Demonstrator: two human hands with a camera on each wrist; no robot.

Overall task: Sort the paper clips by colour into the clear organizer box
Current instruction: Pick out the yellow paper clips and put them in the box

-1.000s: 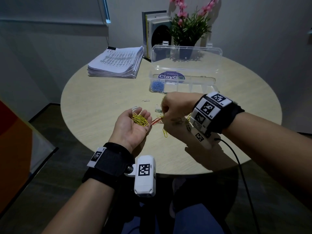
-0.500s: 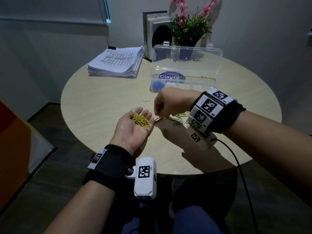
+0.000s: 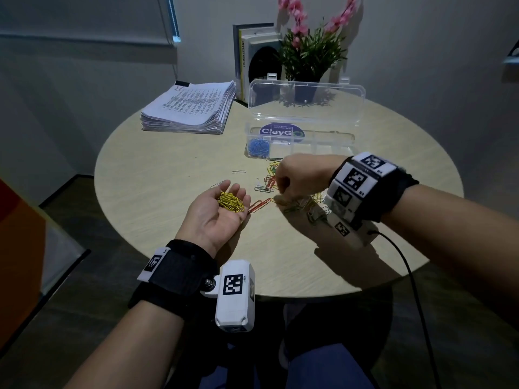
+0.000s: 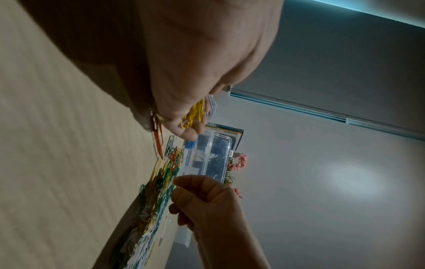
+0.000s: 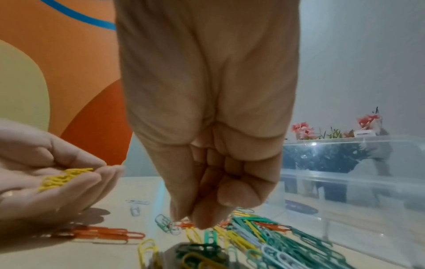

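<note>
My left hand [image 3: 213,217] lies palm up over the round table, fingers relaxed, cradling a small heap of yellow clips [image 3: 230,202], also seen as yellow clips [image 5: 64,177]. My right hand [image 3: 280,189] hovers just right of it, fingers curled, tips bunched and pointing down at the mixed pile of clips [image 5: 264,242]; I see no clip between its fingertips [image 5: 197,218]. Orange clips [image 3: 259,205] lie between the hands. The clear organizer box [image 3: 309,148] stands open behind, with blue clips [image 3: 258,147] in its left compartment.
A thick paper stack [image 3: 191,108] sits at the back left. Books [image 3: 252,57] and a potted pink-flowered plant [image 3: 306,51] stand behind the box lid [image 3: 306,102]. A lone white clip [image 3: 238,171] lies left of the pile. The right wrist's cable [image 3: 415,290] hangs off the table's near edge.
Half a second ago my right hand was at the left palm's fingertips; it has since moved back right over the pile. The left hand has stayed in place with the yellow clips.
</note>
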